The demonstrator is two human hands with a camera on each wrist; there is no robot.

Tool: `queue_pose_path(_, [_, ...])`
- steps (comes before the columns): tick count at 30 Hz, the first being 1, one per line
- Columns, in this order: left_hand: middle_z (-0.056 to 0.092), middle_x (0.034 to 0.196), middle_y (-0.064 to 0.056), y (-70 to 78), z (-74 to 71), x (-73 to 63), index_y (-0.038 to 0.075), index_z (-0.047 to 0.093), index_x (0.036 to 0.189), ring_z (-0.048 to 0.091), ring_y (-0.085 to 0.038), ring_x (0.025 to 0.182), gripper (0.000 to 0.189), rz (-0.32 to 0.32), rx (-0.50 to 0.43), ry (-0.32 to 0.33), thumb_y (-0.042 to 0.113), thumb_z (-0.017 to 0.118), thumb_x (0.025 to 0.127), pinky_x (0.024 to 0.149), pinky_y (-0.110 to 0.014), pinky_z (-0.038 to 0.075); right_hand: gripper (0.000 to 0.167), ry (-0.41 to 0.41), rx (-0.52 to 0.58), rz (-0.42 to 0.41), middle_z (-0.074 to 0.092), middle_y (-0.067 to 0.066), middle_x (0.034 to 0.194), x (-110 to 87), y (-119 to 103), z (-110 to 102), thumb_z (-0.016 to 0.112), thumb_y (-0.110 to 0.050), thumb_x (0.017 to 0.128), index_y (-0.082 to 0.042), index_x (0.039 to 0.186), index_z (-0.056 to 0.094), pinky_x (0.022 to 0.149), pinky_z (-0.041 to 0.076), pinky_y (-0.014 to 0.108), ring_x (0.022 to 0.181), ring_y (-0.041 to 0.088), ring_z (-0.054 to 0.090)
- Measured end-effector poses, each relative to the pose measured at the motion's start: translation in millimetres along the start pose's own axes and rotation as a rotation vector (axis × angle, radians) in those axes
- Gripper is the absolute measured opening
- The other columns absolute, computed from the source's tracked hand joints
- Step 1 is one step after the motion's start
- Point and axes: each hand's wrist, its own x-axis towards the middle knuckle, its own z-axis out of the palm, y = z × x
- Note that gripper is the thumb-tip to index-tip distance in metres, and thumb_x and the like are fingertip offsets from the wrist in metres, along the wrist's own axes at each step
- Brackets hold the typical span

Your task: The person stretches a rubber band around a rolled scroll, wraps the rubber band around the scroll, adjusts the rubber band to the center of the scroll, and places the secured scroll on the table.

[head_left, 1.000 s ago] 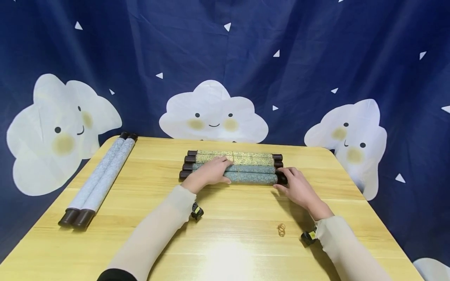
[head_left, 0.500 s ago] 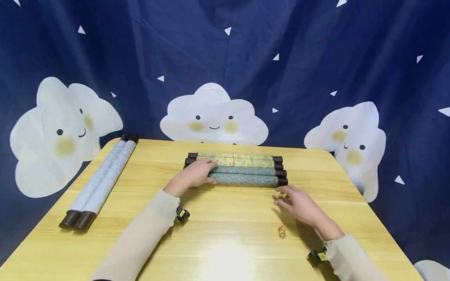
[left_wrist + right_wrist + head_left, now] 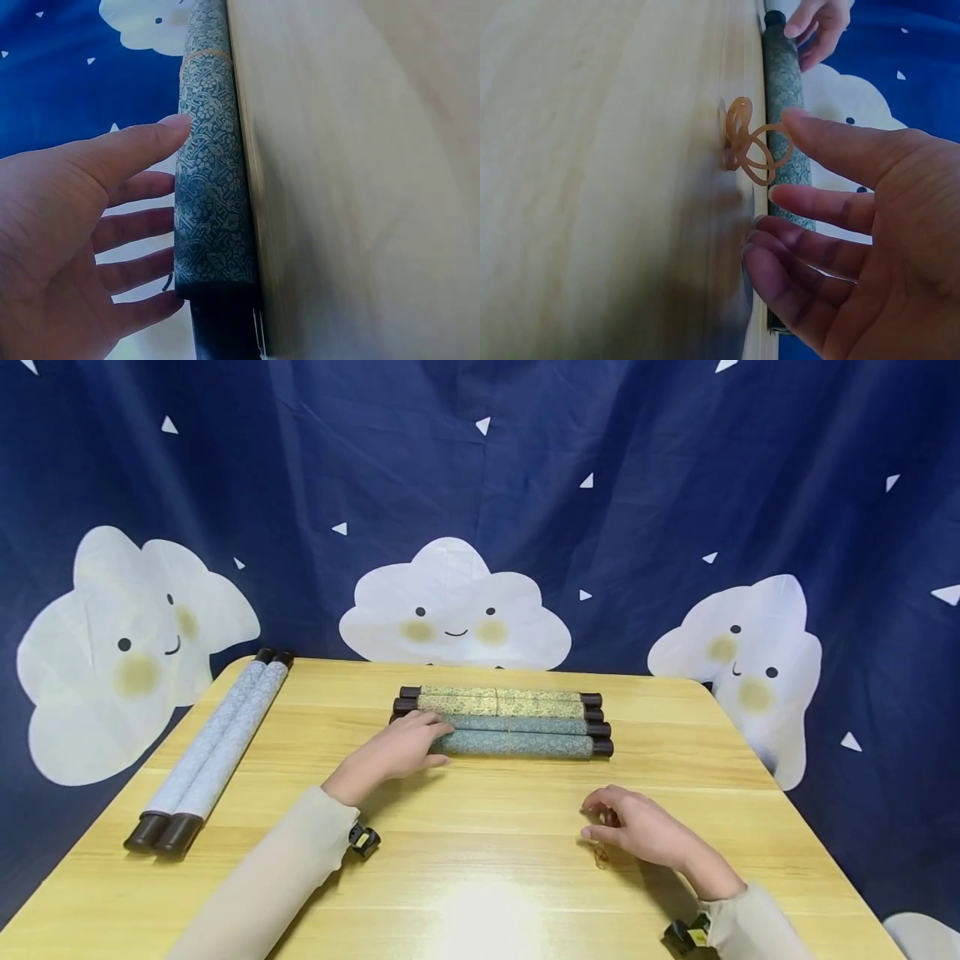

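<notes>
Two blue-green patterned scrolls (image 3: 525,743) with dark end knobs lie side by side, a rubber band around their middle. My left hand (image 3: 401,747) is at their left end, fingers extended and the thumb held apart from them. In the left wrist view the thumb and fingertips reach the edge of the near scroll (image 3: 214,165); whether they touch is hard to tell. My right hand (image 3: 641,828) hovers just over a small tangle of loose rubber bands (image 3: 742,142), its fingers loosely bent with nothing pinched between them. In the head view the hand stands just behind the rubber bands.
Directly behind lie two yellow patterned scrolls (image 3: 536,703), also banded. Along the left of the wooden table (image 3: 450,827) two longer pale blue scrolls (image 3: 217,743) lie slanted. A dark blue curtain (image 3: 637,435) with clouds hangs behind the table.
My left hand has slid leftward along the blue-green scrolls to their left end. From the scrolls' right knobs, my right hand has come back towards me, to the rubber bands.
</notes>
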Motion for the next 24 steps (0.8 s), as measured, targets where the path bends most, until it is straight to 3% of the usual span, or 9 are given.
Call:
queue_pose_path(12, [0.054, 0.135, -0.013, 5.5, 0.4, -17.8, 0.008, 0.057, 0.136, 0.047, -0.034, 0.126, 0.054, 0.054, -0.022, 0.052, 0.04, 0.067, 0.093, 0.111, -0.05, 0.033, 0.032, -0.054, 0.021, -0.038, 0.057, -0.01, 0.084, -5.7, -3.3, 0.6, 0.077, -0.04, 0.083, -0.016, 0.1, 0.066, 0.065, 0.048, 0.024, 0.074, 0.003, 0.052])
queue_pose_path(19, [0.057, 0.131, -0.01, 8.9, 0.7, -23.1, 0.009, 0.059, 0.133, 0.05, -0.03, 0.124, 0.05, 0.108, -0.044, 0.077, 0.039, 0.066, 0.093, 0.111, -0.048, 0.034, 0.011, -0.121, 0.04, -0.045, 0.058, -0.015, 0.078, -6.2, -8.4, 0.3, 0.075, -0.018, 0.086, -0.02, 0.09, 0.065, 0.062, 0.046, 0.023, 0.07, 0.001, 0.051])
queue_pose_path(24, [0.058, 0.13, -0.01, 14.3, 0.6, -24.5, 0.008, 0.061, 0.131, 0.052, -0.029, 0.123, 0.048, 0.134, -0.096, 0.089, 0.037, 0.066, 0.094, 0.109, -0.047, 0.036, 0.013, -0.084, 0.029, -0.083, 0.062, -0.016, 0.078, -2.9, -11.8, -0.3, 0.073, -0.009, 0.086, -0.02, 0.083, 0.067, 0.064, 0.05, 0.024, 0.07, 0.0, 0.055])
